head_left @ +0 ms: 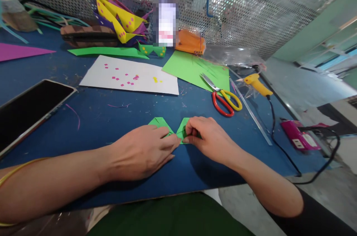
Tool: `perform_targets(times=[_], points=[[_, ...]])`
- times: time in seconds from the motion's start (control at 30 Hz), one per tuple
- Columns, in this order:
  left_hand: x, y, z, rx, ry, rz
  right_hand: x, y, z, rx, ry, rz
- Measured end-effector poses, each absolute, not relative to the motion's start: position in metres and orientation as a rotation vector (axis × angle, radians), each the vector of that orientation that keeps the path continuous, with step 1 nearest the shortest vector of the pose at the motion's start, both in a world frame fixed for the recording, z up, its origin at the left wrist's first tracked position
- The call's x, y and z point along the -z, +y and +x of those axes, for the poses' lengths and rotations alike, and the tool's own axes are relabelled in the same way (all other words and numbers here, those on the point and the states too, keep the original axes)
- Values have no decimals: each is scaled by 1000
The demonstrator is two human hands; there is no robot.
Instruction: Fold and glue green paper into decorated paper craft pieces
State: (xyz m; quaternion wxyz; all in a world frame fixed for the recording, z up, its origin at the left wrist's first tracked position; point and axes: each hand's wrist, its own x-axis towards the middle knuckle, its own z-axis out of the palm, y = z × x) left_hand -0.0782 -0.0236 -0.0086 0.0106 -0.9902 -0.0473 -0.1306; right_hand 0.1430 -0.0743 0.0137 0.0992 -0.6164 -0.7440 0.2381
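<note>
A small folded green paper piece [161,122], shaped like a bow with two wings, lies on the blue table [111,124] near the front edge. My left hand [142,150] lies flat over its left wing, fingertips pressing at the middle. My right hand [208,137] pinches the right wing [182,128] between thumb and fingers. Much of the paper is hidden under both hands.
Red-and-yellow scissors [224,98] lie on a green sheet [192,68]. A white sheet [131,76] carries pink and yellow bits. A phone [28,111] lies at left, a yellow glue gun [256,83] with cable and a pink plug strip [297,137] at right. Paper crafts [119,18] sit at the back.
</note>
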Motion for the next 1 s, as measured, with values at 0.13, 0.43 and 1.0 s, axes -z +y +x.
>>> perform_targets(times=[0.13, 0.43, 1.0], points=[[6, -24, -77, 366, -160, -3127, -8, -83, 152, -722, -2030, -1798], [7, -22, -77, 372, -180, -3136, -13, -76, 168, -847, -1999, -1854], [-1, -24, -68, 239, -214, -3230, -8, -85, 166, -618, -2162, -1800]])
